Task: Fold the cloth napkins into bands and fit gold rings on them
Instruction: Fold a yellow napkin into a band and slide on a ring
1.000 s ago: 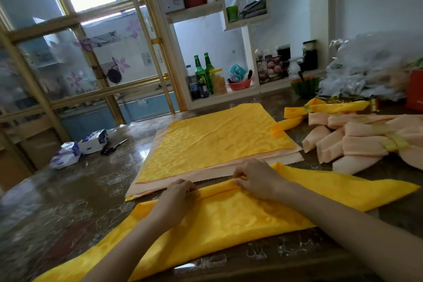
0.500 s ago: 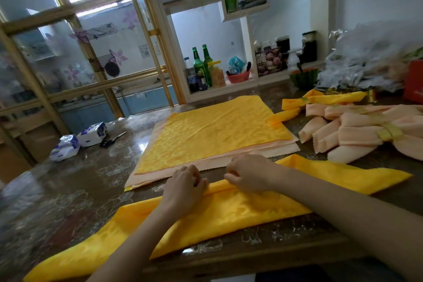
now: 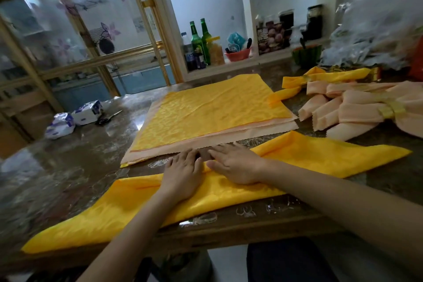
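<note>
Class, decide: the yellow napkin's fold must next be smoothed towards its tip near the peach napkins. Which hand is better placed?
Right, probably. The right hand lies flat on the yellow napkin on that tip's side; the left hand would have to cross it.

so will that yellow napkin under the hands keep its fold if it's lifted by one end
Probably not: the yellow napkin looks thin and floppy, with soft creases. Its sheen suggests it may slip on the glossy table.

Single view, head-worn, wide-angle. Faces forward and down across the dark, glossy, stone-patterned table [image 3: 68, 167]. Near field: left hand [image 3: 183, 174] and right hand [image 3: 235, 165], close beneath the lens. Far field: white wall shelving [image 3: 251, 62].
</note>
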Motion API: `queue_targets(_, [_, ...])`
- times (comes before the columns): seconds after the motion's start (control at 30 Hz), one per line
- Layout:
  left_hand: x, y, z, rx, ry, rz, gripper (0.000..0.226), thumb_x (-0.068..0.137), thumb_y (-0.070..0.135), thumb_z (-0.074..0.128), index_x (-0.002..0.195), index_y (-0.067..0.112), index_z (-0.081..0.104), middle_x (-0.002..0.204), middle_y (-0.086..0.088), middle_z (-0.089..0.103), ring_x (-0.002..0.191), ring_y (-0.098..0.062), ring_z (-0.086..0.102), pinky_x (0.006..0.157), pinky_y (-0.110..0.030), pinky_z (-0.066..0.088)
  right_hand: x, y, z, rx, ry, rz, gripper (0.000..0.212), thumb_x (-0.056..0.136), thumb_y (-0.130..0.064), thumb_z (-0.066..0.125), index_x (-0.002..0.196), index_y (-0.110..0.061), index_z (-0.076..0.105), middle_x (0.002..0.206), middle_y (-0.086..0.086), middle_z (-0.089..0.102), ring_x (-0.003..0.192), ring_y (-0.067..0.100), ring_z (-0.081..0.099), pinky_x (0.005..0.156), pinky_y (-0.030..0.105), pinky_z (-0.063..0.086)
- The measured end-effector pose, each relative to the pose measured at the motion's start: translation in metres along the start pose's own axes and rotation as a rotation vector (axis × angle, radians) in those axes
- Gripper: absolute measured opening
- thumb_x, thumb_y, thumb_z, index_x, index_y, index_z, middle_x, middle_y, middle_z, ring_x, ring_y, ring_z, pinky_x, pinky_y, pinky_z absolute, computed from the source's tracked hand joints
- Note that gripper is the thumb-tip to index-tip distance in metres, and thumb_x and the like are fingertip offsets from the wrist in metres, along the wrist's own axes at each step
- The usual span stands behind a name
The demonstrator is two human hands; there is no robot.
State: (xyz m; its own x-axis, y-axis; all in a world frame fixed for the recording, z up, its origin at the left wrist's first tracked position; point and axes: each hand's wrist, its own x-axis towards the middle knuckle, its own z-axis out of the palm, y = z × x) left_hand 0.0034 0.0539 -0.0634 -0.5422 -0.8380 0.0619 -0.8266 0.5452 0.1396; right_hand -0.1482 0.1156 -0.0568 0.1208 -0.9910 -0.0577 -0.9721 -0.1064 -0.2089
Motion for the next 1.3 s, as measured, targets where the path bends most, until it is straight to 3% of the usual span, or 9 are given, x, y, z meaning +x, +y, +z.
queue_targets(0.17, [-0.001, -0.001, -0.005, -0.095, 0.065, 0.042, 0.042, 0.102, 0.035, 0.028, 0.140, 0.022, 0.039, 0.149, 0.000, 0.032, 0.136, -0.020, 0.030, 0.111, -0.034, 0.018, -0.015, 0.028, -0.004, 0.069, 0.025, 0.068, 0.053, 0.102, -0.042, 0.018, 0.150, -0.021, 0.017, 0.159, -0.003, 0.008, 0.146, 0.014, 0.003, 0.116, 0.035, 0.001])
queue_targets(0.3, [-0.013, -0.009, -0.018, -0.210, 0.056, 0.190, 0.035, 0.099, 0.031, 0.040, 0.127, 0.017, 0.056, 0.137, 0.000, 0.046, 0.124, -0.017, 0.045, 0.105, -0.031, 0.034, -0.025, 0.026, -0.014, 0.196, 0.184, 0.052, 0.036, 0.100, -0.030, 0.041, 0.129, -0.015, 0.053, 0.136, 0.003, 0.050, 0.123, 0.019, 0.044, 0.103, 0.034, 0.035])
queue_targets(0.43, [-0.025, -0.021, -0.031, -0.190, 0.009, 0.188, 0.033, 0.096, 0.025, 0.048, 0.126, 0.014, 0.056, 0.132, -0.001, 0.051, 0.116, -0.015, 0.050, 0.097, -0.023, 0.039, -0.034, 0.031, -0.025, 0.184, 0.271, 0.030, 0.021, 0.093, -0.021, 0.056, 0.111, -0.014, 0.064, 0.114, 0.002, 0.062, 0.104, 0.015, 0.054, 0.091, 0.031, 0.046])
queue_targets(0.67, [-0.042, -0.015, -0.036, -0.147, 0.123, 0.151, 0.017, 0.089, 0.029, 0.060, 0.105, 0.025, 0.056, 0.113, 0.007, 0.055, 0.103, -0.012, 0.052, 0.083, -0.024, 0.043, -0.048, 0.019, -0.025, 0.028, 0.370, -0.060, 0.013, 0.087, -0.012, 0.057, 0.098, -0.018, 0.056, 0.104, -0.001, 0.055, 0.100, 0.015, 0.050, 0.080, 0.020, 0.039])
queue_targets(0.83, [-0.044, 0.000, -0.035, -0.193, 0.146, 0.118, 0.024, 0.090, 0.045, 0.052, 0.088, 0.022, 0.058, 0.101, 0.007, 0.054, 0.095, -0.013, 0.050, 0.081, -0.029, 0.042, -0.064, 0.008, -0.024, -0.179, 0.287, -0.162, 0.013, 0.090, -0.023, 0.048, 0.102, -0.018, 0.052, 0.108, -0.001, 0.048, 0.101, 0.013, 0.043, 0.089, 0.025, 0.038])
queue_targets(0.93, [-0.038, 0.007, -0.030, -0.182, 0.134, 0.066, 0.020, 0.094, 0.035, 0.050, 0.100, 0.018, 0.057, 0.110, 0.000, 0.054, 0.104, -0.018, 0.049, 0.088, -0.031, 0.041, -0.064, 0.006, -0.031, -0.058, 0.190, -0.075, 0.035, 0.097, -0.043, 0.039, 0.093, -0.015, 0.058, 0.096, -0.002, 0.049, 0.090, 0.013, 0.048, 0.079, 0.027, 0.039])
queue_targets(1.03, [-0.036, 0.010, -0.022, -0.106, 0.013, 0.083, 0.038, 0.100, 0.031, 0.034, 0.137, 0.022, 0.037, 0.145, -0.003, 0.038, 0.134, -0.021, 0.032, 0.111, -0.038, 0.025, -0.049, -0.003, -0.035, -0.109, 0.246, -0.002, 0.039, 0.099, -0.039, 0.037, 0.081, -0.010, 0.057, 0.091, 0.002, 0.054, 0.083, 0.017, 0.050, 0.073, 0.031, 0.040])
queue_targets(1.13, [-0.039, 0.008, -0.014, 0.062, -0.081, 0.107, 0.048, 0.103, 0.033, 0.016, 0.149, 0.024, 0.013, 0.159, 0.002, 0.003, 0.145, -0.013, -0.005, 0.118, -0.041, -0.002, -0.025, -0.017, -0.026, -0.130, 0.338, -0.023, 0.025, 0.099, -0.028, 0.040, 0.105, -0.009, 0.055, 0.111, 0.008, 0.057, 0.101, 0.023, 0.052, 0.085, 0.033, 0.040])
queue_targets(1.3, [-0.037, 0.005, -0.008, 0.083, -0.160, 0.094, 0.052, 0.102, 0.035, 0.010, 0.150, 0.020, -0.006, 0.158, 0.003, -0.010, 0.144, -0.010, -0.012, 0.118, -0.037, -0.005, -0.007, -0.032, 0.004, 0.011, 0.146, -0.062, 0.046, 0.103, -0.033, 0.025, 0.142, -0.010, 0.033, 0.146, 0.012, 0.037, 0.136, 0.026, 0.032, 0.113, 0.038, 0.023])
